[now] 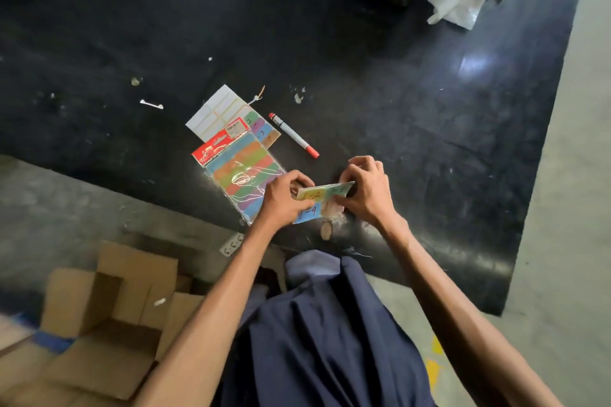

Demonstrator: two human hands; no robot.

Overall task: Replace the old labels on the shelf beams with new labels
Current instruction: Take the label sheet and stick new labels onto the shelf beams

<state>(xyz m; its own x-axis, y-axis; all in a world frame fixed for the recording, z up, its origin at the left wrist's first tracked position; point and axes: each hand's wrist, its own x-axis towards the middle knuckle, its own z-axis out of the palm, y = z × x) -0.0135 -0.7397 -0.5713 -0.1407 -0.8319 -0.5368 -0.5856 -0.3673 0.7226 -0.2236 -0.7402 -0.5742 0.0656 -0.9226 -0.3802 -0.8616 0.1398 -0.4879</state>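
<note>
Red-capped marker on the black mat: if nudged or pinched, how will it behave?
The marker is a slim round barrel lying flat on the black mat, so a sideways nudge would probably roll it. It looks rigid and likely light. Its smooth body may slip in a loose grip; pinching mid-barrel seems safest.

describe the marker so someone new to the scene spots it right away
Find the black mat on the floor. Near its middle, just right of the label sheets, lies the marker, pointing diagonally. It is the only pen-shaped thing there: white barrel, red at both ends.
</note>
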